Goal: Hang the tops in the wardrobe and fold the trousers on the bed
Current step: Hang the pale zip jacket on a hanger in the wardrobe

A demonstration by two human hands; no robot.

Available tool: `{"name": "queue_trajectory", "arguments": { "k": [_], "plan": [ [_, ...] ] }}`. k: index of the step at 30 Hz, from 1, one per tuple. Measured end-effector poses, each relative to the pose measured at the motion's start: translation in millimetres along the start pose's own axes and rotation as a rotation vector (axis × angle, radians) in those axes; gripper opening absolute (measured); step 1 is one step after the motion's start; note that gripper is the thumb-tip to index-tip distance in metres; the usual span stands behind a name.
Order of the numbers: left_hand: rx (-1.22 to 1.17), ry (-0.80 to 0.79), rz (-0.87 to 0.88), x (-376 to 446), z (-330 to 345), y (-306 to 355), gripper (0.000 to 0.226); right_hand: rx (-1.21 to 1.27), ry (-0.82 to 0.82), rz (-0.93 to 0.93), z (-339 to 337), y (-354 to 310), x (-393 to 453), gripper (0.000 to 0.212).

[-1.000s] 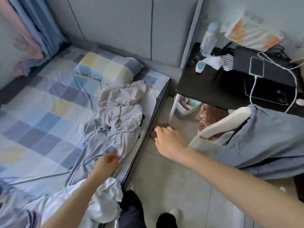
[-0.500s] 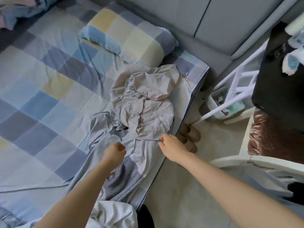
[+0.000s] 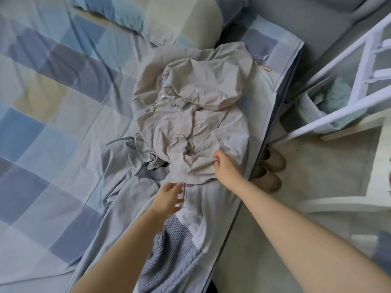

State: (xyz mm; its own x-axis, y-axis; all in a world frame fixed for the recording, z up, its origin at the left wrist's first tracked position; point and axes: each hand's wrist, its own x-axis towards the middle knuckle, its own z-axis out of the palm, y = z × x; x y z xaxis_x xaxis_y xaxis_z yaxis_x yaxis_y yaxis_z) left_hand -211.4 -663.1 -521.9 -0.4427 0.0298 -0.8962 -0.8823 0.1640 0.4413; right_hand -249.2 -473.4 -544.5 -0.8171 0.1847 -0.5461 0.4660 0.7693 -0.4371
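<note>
Right hand (image 3: 225, 168) pinches the crumpled beige top (image 3: 190, 123) at its near hem on the bed (image 3: 42, 144); left hand (image 3: 168, 197) open, fingers spread, just below that top on grey-blue garment (image 3: 131, 187).

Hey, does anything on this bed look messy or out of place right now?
Yes. A beige garment lies crumpled in a heap near the bed's edge, the right hand pinching its hem. A blue-grey garment sprawls creased beside it.

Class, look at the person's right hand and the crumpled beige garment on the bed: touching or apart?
Touching. The head view shows the right hand pinching a fold of the beige garment near its lower edge.
</note>
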Motion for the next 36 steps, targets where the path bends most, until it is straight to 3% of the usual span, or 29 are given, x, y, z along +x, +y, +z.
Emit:
{"name": "queue_trajectory", "arguments": {
  "k": [3,7,10,13,15,16,19,21,26,28,30,32,34,36],
  "plan": [
    [-0.321,0.019,-0.105,-5,-4,12,0.037,0.504,0.069,0.143,-16,-7,-25,0.014],
    [-0.685,-0.060,-0.153,-23,0,49,0.052,1.231,-0.014,0.324,-57,-22,-77,0.022],
    [-0.797,-0.092,-0.132,-45,14,79,0.065,1.390,-0.171,0.385,-82,-30,-128,0.030],
    [-0.889,-0.217,-0.079,-73,27,107,0.078,1.278,-0.188,0.352,-99,-39,-183,0.028],
    [-0.776,-0.298,0.027,-95,35,123,0.068,1.130,-0.147,0.261,-109,-37,-214,0.026],
    [-0.696,-0.261,0.064,-104,38,129,0.059,1.043,-0.143,0.199,-114,-35,-226,0.028],
    [-0.513,0.020,0.071,-138,53,144,0.033,0.819,-0.126,0.094,-139,-24,-261,0.018],
    [-0.434,0.153,0.169,-168,61,155,0.016,0.711,-0.106,0.109,-156,-12,-280,0.018],
    [0.034,0.172,0.596,-272,86,155,0.026,0.559,-0.215,0.253,-188,22,-318,0.017],
    [0.205,0.060,0.692,-317,96,146,0.014,0.694,-0.205,0.310,-209,24,-337,0.018],
    [0.359,-0.115,0.753,-362,108,132,0.018,0.979,-0.128,0.451,-230,26,-350,0.025],
    [0.427,-0.311,0.761,-402,117,113,0.024,1.385,-0.133,0.546,-250,31,-359,0.054],
    [0.463,-0.457,0.751,-431,121,97,0.015,1.629,-0.143,0.525,-269,37,-367,0.069],
    [0.467,-0.526,0.734,-451,123,82,0.013,1.647,-0.071,0.502,-281,42,-375,0.056]
  ]
}}
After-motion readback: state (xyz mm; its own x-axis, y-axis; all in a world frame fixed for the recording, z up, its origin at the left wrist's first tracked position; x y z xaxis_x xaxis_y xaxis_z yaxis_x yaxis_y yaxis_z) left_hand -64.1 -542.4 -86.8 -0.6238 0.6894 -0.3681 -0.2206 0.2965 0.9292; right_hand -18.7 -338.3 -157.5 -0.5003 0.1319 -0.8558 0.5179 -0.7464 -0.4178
